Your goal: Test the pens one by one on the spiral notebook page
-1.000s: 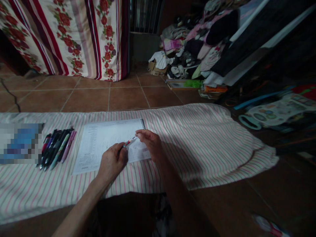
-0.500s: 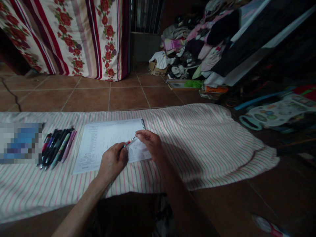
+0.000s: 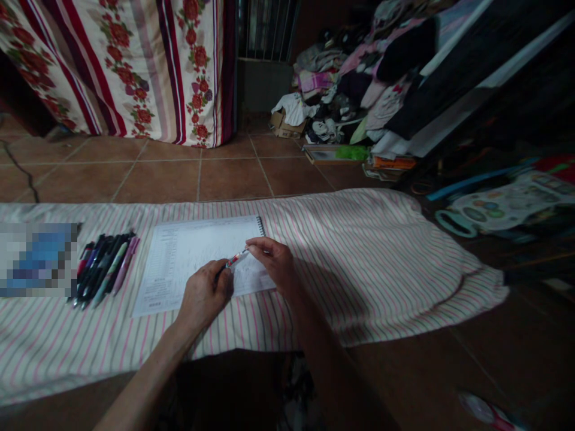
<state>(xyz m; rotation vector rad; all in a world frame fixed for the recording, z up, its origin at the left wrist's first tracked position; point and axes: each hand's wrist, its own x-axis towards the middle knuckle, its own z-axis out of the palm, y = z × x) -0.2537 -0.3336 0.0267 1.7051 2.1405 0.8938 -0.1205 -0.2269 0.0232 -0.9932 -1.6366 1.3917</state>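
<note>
My left hand (image 3: 207, 288) is closed around one end of a pen (image 3: 234, 259) with red, white and dark markings. At the pen's other, thinner end, the thumb and fingertips of my right hand (image 3: 273, 257) pinch it. The pen slants up to the right, above a spiral-bound pad of printed paper (image 3: 162, 263). Whether that thin end is the tip or a refill is too small to tell. Left of the pad, several pens (image 3: 105, 269) in black, purple, pink and pale green lie side by side on the striped cloth (image 3: 368, 263).
A blurred-out blue and white item (image 3: 38, 260) lies at the cloth's far left. Beyond the cloth are a tiled floor (image 3: 171, 179), a flowered curtain (image 3: 144, 72) and a heap of clothes (image 3: 354, 78). A light plastic toy panel (image 3: 503, 206) stands at right.
Almost nothing differs. My right hand has shifted very slightly to the left at the pen's thin end, while my left hand keeps its place.
</note>
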